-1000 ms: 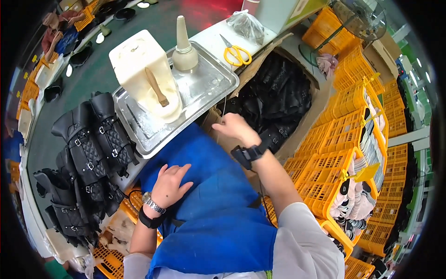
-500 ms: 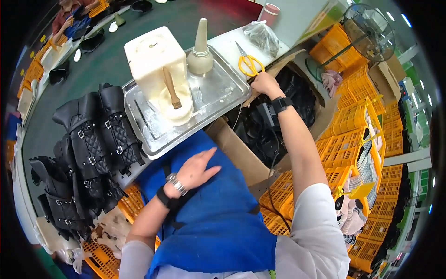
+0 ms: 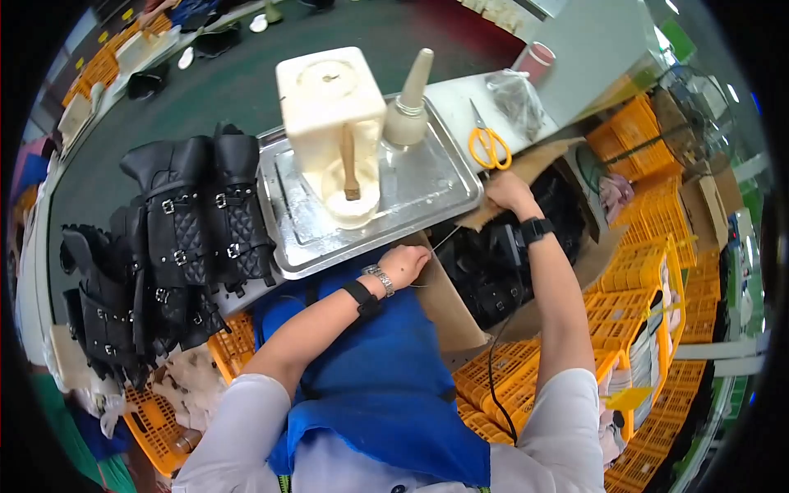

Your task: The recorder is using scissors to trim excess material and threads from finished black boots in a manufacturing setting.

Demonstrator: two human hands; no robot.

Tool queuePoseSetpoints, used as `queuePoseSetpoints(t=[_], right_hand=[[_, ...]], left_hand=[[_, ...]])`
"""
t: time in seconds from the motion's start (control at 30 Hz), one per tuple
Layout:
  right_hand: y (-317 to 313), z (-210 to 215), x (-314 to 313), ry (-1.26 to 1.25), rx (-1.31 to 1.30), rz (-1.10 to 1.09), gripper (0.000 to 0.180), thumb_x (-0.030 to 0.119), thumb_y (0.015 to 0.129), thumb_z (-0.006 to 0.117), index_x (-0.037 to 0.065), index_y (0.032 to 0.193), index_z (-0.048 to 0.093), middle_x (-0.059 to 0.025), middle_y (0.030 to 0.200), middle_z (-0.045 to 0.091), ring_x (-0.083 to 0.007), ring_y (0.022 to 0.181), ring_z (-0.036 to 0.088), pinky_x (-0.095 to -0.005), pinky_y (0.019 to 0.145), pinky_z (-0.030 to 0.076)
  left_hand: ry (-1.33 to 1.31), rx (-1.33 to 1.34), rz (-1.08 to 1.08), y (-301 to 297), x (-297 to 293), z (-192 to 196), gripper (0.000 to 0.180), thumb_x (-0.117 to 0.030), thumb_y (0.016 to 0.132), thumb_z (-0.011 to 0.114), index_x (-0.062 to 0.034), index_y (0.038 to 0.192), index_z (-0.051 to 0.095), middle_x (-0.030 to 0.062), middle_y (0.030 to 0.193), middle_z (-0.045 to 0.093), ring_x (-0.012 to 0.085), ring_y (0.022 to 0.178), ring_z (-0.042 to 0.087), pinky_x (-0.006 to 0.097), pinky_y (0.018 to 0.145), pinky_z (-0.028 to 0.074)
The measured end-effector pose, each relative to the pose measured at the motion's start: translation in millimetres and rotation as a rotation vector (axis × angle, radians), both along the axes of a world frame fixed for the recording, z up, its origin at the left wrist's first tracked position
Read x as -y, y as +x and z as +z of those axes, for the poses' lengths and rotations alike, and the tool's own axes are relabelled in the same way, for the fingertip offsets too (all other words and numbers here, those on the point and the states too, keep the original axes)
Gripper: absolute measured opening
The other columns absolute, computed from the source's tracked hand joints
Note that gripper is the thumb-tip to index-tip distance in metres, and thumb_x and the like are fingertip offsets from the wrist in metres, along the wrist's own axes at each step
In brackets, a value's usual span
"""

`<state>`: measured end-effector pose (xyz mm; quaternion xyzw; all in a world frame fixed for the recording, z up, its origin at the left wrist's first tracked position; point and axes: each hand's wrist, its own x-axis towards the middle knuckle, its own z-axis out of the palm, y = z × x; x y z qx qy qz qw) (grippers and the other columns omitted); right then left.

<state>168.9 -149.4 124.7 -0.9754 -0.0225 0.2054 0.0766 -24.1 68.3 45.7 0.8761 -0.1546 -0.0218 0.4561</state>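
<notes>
My left hand [image 3: 405, 264] is closed, fingertips pinched on a thin pale thread [image 3: 448, 237] at the near edge of an open cardboard box [image 3: 450, 297]. The thread slants up toward my right hand [image 3: 508, 193]. That hand is closed beside the box's torn flap [image 3: 479, 216], just below the yellow-handled scissors [image 3: 490, 149]; whatever its fingers hold is hidden. Black buckled boot pieces [image 3: 493, 300] fill the box. Left of the box, a metal tray [image 3: 427, 205] carries a white container [image 3: 329, 94], a brush [image 3: 349, 168] and a cone-topped pot [image 3: 407, 119].
Black quilted boots [image 3: 177, 222] stand to the left of the tray. A plastic bag [image 3: 519, 103] and a pink cup [image 3: 536, 60] lie beyond the scissors. Orange crates [image 3: 629, 275] and a fan [image 3: 699, 123] crowd the right. A black cable [image 3: 491, 374] hangs below my right forearm.
My left hand has gone from lying loose over the blue apron to the box edge and closed on the thread. My right hand stays by the flap. The whole view has shifted.
</notes>
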Motion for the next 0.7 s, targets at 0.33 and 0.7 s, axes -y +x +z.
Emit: queuePoseSetpoints(t=[0.33,0.7], right_hand=[[-32,16,-40,-0.158,0.244,0.105,0.021,0.025,0.076,0.059,0.013,0.090,0.069,-0.0109,0.090,0.066,-0.0296,0.087,0.063,-0.0394,0.075,0.050],[-134,13,8,1.034,0.523,-0.256,0.014,0.009,0.083,0.057,-0.001,0.092,0.063,-0.0054,0.075,0.064,-0.0068,0.062,0.057,-0.0217,0.060,0.047]], left_hand=[[0.185,0.027,0.665,16,-28,-109,0.034,-0.024,0.090,0.041,-0.0064,0.118,0.050,0.0197,0.118,0.051,0.0382,0.111,0.046,0.044,0.097,0.035],[0.373,-0.317,0.110,-32,-79,-30,0.091,-0.053,0.077,0.058,0.0007,0.139,0.016,0.0253,0.142,0.020,0.0355,0.133,0.019,0.036,0.109,0.019]])
